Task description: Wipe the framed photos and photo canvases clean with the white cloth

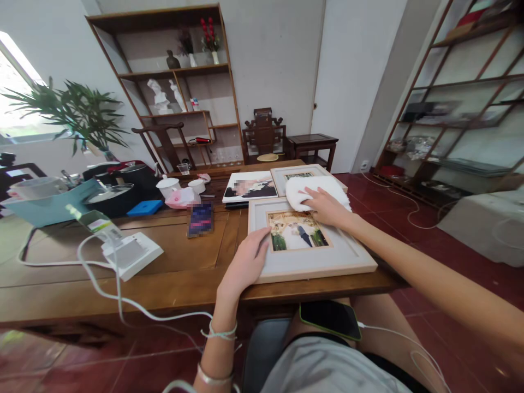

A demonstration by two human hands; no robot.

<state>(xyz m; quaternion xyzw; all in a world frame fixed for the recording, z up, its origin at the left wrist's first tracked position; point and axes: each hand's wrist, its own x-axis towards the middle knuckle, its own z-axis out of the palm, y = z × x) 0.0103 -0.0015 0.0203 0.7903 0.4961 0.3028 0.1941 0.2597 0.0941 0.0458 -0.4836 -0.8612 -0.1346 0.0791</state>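
Observation:
A framed photo (327, 259) with a pale wooden frame lies flat on the wooden table (172, 284) in front of me. My left hand (245, 262) rests on the frame's left edge, fingers stretched out flat on it. My right hand (325, 207) presses a white cloth (303, 191) against the frame's top edge, fingers closed over the cloth. Behind it lie a second framed picture (297, 173) and an unframed photo print (250, 186).
A phone (331, 318) with a cable lies on my lap. On the table sit a smartphone (200, 218), a white box (131, 254) with cables, a blue box (145, 207), a teapot (168, 186), a pot (112, 197) and a plant (77, 112). Shelves stand behind and to the right.

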